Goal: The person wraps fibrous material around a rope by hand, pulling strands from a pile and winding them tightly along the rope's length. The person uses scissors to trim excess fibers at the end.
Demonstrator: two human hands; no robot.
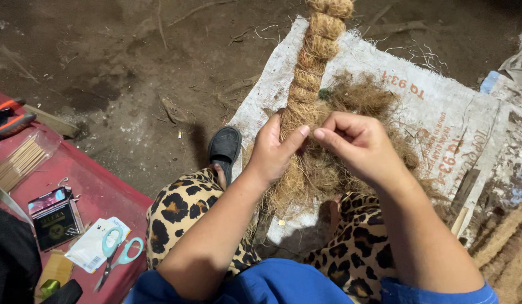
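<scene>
Nearest the camera, blue sleeves and leopard-print trousers are filling the bottom edge, with a black sandal (225, 147) resting on the dirt floor just off the left edge of the sack. Both forearms are reaching forward over the knees. The left hand (272, 153) is wrapping its fingers closed around the loose brown strands just below the finished plait, thumb lying up along the fibre. The right hand (354, 143) is curling shut beside it, pinching a tuft of fibre between thumb and bent fingers; the two thumbs are almost touching. The coir braid (317, 50) is running away from the hands toward the top edge of the white woven sack (458, 112), thick and already twisted, while a loose coir pile (362, 98) is lying on the sack's middle, right of the braid and beyond the right hand.

By the look of it, the plaiting is in mid-course: the hands are working at the open end where braid is meeting loose fibre. The next crossing seems to call for firm tension from the left hand while the right is feeding its tuft across.

Off to the left, on a red surface (103, 191), teal-handled scissors (117, 253) are lying near its lower edge.
</scene>
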